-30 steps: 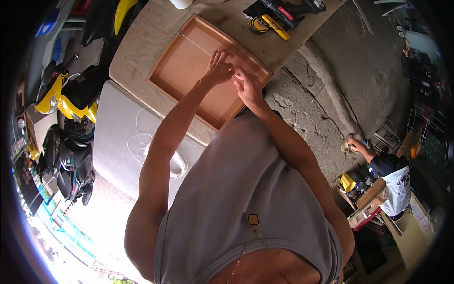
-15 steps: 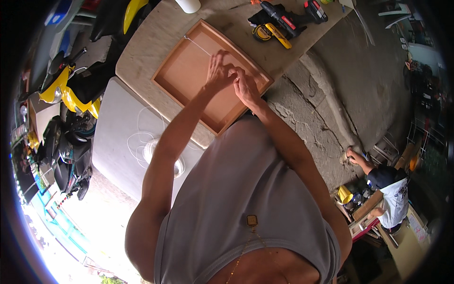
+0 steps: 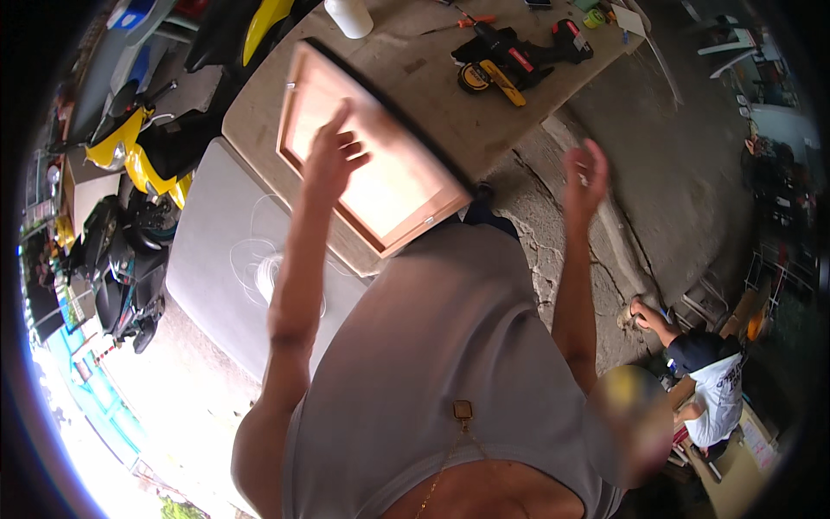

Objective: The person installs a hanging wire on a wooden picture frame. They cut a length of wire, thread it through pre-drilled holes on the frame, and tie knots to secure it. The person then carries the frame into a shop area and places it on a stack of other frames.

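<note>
A shallow wooden frame with a flat panel (image 3: pixel 367 177) is tilted on the table, its dark outer side showing along the far right edge. Small metal fittings sit on its left side and its near right side. My left hand (image 3: pixel 333 160) is in front of the panel, blurred, fingers apart and partly bent; nothing shows in it. Well right of the frame, over the floor, my right hand (image 3: pixel 586 182) is raised with curved, parted fingers. A tiny pale spot shows by those fingers, too small to name. I cannot make out the white cord against the frame.
A cordless drill (image 3: pixel 540 52), a yellow tape measure (image 3: pixel 474 78) and a white bottle (image 3: pixel 349 17) are on the brown table. Loose white cord (image 3: pixel 268 275) lies on the grey table at left. Motorbikes (image 3: pixel 130 156) stand beyond; another person (image 3: pixel 713 368) works at right.
My hands, earlier together over the frame by a stretched white cord, have parted: left hand leftward, right hand far rightward. The frame has tipped up and moved slightly left.
</note>
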Available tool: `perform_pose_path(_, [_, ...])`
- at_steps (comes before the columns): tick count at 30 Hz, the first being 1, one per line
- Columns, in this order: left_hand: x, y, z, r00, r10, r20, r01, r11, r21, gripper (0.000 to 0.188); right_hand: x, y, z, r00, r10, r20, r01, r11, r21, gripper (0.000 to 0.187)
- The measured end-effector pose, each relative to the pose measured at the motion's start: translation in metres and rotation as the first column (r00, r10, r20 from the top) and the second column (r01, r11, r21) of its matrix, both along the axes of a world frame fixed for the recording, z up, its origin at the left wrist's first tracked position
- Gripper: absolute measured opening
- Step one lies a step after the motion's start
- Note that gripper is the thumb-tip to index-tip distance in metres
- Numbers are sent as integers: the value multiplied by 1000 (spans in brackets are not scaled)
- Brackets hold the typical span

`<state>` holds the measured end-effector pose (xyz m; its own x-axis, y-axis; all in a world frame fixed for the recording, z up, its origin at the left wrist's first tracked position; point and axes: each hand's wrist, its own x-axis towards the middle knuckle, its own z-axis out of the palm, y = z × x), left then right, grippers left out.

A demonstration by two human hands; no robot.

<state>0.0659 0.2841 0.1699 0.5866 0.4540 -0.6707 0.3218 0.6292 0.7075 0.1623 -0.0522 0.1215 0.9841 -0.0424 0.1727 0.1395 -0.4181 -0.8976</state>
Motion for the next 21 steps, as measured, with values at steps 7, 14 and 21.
perform_pose_path(7, [-134,58,36,980,-55,192,41,996,75,55,21,-85,-26,970,-122,-208,138,988,63,31])
perform_pose_path(14, [-189,-39,89,946,143,290,-193,969,153,71,34,-112,-64,932,267,-246,-229,958,171,28])
perform_pose_path(21, [-160,-125,140,876,-6,483,-116,968,223,73,32,-149,-58,799,555,-232,-397,776,490,25])
